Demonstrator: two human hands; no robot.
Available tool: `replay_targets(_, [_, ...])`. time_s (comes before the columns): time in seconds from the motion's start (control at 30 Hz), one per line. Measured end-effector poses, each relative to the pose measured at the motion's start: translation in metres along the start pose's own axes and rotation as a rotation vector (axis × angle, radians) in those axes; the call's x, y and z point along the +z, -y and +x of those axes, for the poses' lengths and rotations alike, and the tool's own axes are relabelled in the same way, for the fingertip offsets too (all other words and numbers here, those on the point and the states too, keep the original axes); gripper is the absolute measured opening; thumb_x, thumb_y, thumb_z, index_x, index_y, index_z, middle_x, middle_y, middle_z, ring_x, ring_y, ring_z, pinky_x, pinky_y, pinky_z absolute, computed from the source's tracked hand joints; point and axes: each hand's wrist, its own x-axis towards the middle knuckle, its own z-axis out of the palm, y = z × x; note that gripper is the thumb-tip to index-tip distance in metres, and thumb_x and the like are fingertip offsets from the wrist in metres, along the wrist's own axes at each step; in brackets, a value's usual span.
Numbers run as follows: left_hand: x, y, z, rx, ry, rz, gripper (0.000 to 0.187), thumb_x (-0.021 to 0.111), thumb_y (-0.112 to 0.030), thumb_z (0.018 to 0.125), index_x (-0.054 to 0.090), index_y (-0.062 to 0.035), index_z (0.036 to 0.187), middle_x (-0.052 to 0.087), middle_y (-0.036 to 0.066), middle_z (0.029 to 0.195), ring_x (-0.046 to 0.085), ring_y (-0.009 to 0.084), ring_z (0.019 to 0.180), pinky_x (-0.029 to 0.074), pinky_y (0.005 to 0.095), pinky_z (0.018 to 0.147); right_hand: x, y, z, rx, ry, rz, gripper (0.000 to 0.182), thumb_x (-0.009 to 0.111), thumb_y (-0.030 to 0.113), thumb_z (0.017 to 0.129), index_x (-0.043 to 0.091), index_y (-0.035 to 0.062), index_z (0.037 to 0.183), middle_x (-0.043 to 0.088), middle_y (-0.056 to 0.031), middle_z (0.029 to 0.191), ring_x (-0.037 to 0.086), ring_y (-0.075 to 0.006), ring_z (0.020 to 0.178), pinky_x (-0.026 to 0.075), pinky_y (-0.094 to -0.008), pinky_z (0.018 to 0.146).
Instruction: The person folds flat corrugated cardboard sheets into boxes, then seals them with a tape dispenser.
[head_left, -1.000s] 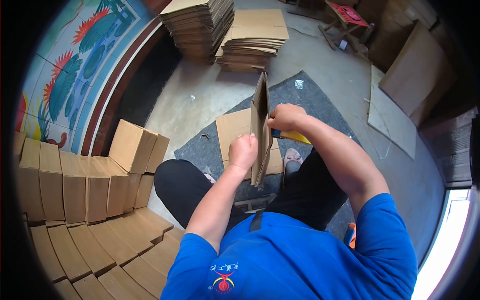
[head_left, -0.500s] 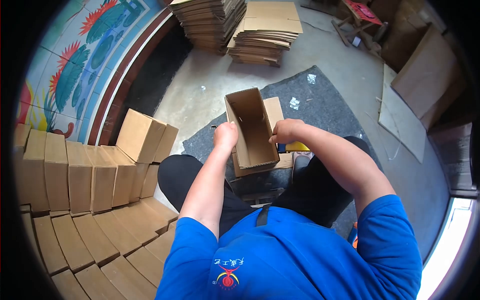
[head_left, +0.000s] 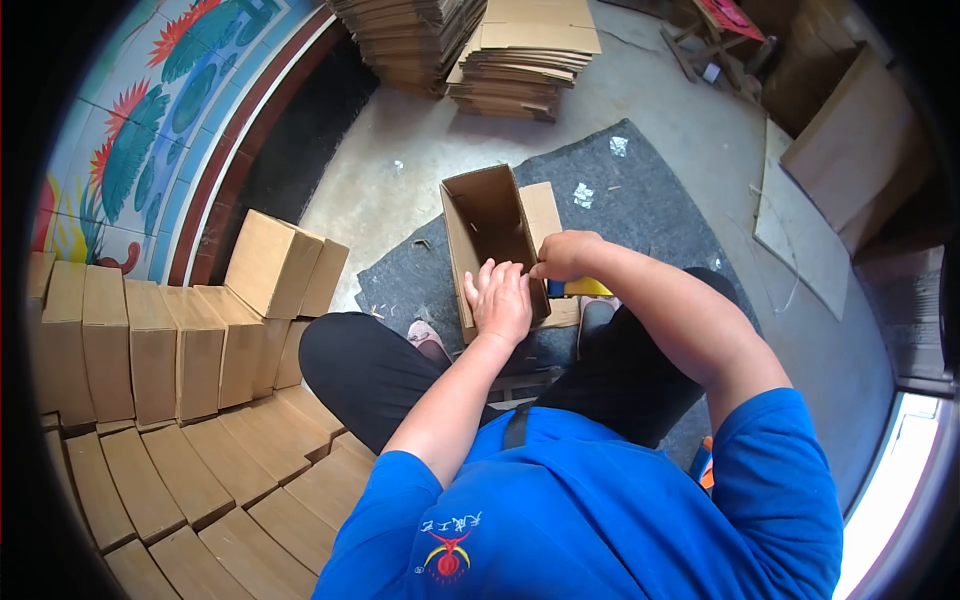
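Note:
An open-topped cardboard box [head_left: 482, 200] stands between my knees, its inside facing up at me. Over the near part of its opening is my left hand [head_left: 500, 302], fingers stretched out and apart, holding nothing. Whether its fingertips touch the right wall is hard to make out. My right hand [head_left: 566, 255] is closed, with thumb and fingers pinching the top edge of the box's right wall. Beside that wall lies a flat piece of cardboard [head_left: 540, 207]. A blue and yellow object [head_left: 585, 287] shows partly below my right hand.
Rows of closed cardboard boxes [head_left: 150, 350] are stacked at my left. Flattened cardboard [head_left: 525, 70] is piled ahead. A dark mat [head_left: 650, 200] with scraps lies under the box. Boards [head_left: 850, 150] lean at the right, and a painted tile wall [head_left: 140, 120] runs along the left.
My left hand has let go of the box's left edge and moved right, over the opening, with its fingers spread. My right hand stays at the right edge.

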Motion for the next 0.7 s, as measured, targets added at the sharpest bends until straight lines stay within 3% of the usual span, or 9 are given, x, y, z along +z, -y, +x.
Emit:
replay_targets(0.03, [0.010,0.007,0.008,-0.018,0.037,0.050,0.029,0.053,-0.026,0.099,0.065,-0.0107,0.120,0.062,0.011,0.129,0.048,0.0325,0.131,0.024,0.0558,0.115,-0.003,0.000,-0.001,0.002,0.001,-0.007,0.047,0.059,0.055,0.090,0.074,0.0180,0.115,0.071,-0.0082,0.118,0.065,-0.0285,0.113,0.051,-0.0405,0.096])
replay_targets(0.13, [0.024,0.011,0.031,-0.247,0.589,0.088,0.035,0.056,-0.030,0.097,0.066,-0.0086,0.122,0.056,0.018,0.137,0.052,0.0335,0.129,0.028,0.0508,0.115,-0.002,0.000,-0.001,0.013,0.016,0.001,0.046,0.058,0.055,0.091,0.073,0.0198,0.116,0.071,-0.0069,0.119,0.065,-0.0272,0.114,0.051,-0.0399,0.096])
replay_targets(0.17, [0.026,0.012,0.037,-0.247,0.592,0.089,0.035,0.056,-0.030,0.097,0.066,-0.0086,0.122,0.056,0.018,0.137,0.052,0.0335,0.129,0.028,0.0508,0.115,-0.001,-0.002,0.000,0.014,0.019,0.003,0.046,0.058,0.055,0.091,0.073,0.0198,0.116,0.071,-0.0069,0.119,0.065,-0.0272,0.114,0.051,-0.0399,0.096])
replay_targets(0.23, [0.025,0.012,0.053,-0.279,0.385,-0.018,0.039,0.060,-0.029,0.094,0.063,-0.0080,0.127,0.051,0.018,0.143,0.049,0.0330,0.131,0.029,0.0504,0.115,-0.004,-0.003,-0.003,0.006,0.003,0.043,0.046,0.061,0.054,0.091,0.073,0.0169,0.116,0.070,-0.0077,0.121,0.064,-0.0264,0.116,0.051,-0.0396,0.096])
replay_targets(0.3, [0.012,0.013,0.091,-0.156,0.069,-0.042,0.054,0.066,-0.018,0.087,0.051,-0.0089,0.138,0.037,0.016,0.153,0.033,0.0327,0.142,0.026,0.0482,0.116,-0.008,-0.003,-0.005,0.009,0.028,0.063,0.045,0.060,0.053,0.092,0.073,0.0176,0.116,0.070,-0.0070,0.120,0.064,-0.0262,0.116,0.051,-0.0396,0.095])
replay_targets(0.37, [-0.004,0.015,0.134,-0.034,-0.134,0.029,0.062,0.065,-0.015,0.086,0.044,-0.0094,0.144,0.033,0.018,0.155,0.029,0.0352,0.144,0.023,0.0497,0.118,-0.010,-0.003,-0.007,0.015,0.054,0.068,0.043,0.059,0.053,0.093,0.073,0.0184,0.115,0.071,-0.0064,0.119,0.064,-0.0260,0.115,0.051,-0.0397,0.095])
replay_targets(0.47, [-0.010,0.024,0.167,-0.023,0.005,0.168,0.069,0.066,-0.017,0.084,0.039,-0.0102,0.148,0.035,0.014,0.155,0.028,0.0324,0.146,0.018,0.0494,0.121,-0.011,-0.003,-0.007,0.022,0.068,0.075,0.044,0.058,0.055,0.093,0.074,0.0191,0.114,0.071,-0.0057,0.118,0.065,-0.0261,0.114,0.051,-0.0401,0.094])
replay_targets(0.6, [0.013,0.017,0.124,-0.114,0.038,0.150,0.072,0.069,-0.018,0.081,0.039,-0.0126,0.146,0.037,0.010,0.152,0.023,0.0308,0.148,0.009,0.0531,0.122,-0.012,-0.004,-0.005,0.017,0.065,0.070,0.044,0.058,0.055,0.093,0.074,0.0192,0.114,0.071,-0.0060,0.117,0.065,-0.0259,0.114,0.051,-0.0403,0.094])
replay_targets(0.7, [0.041,0.015,0.097,-0.164,0.205,0.202,0.070,0.055,-0.016,0.091,0.027,-0.0111,0.155,0.018,0.012,0.164,0.010,0.0322,0.153,0.006,0.0521,0.123,-0.012,-0.003,-0.005,-0.005,0.060,0.040,0.044,0.058,0.055,0.093,0.074,0.0192,0.114,0.071,-0.0059,0.118,0.065,-0.0257,0.114,0.051,-0.0402,0.094])
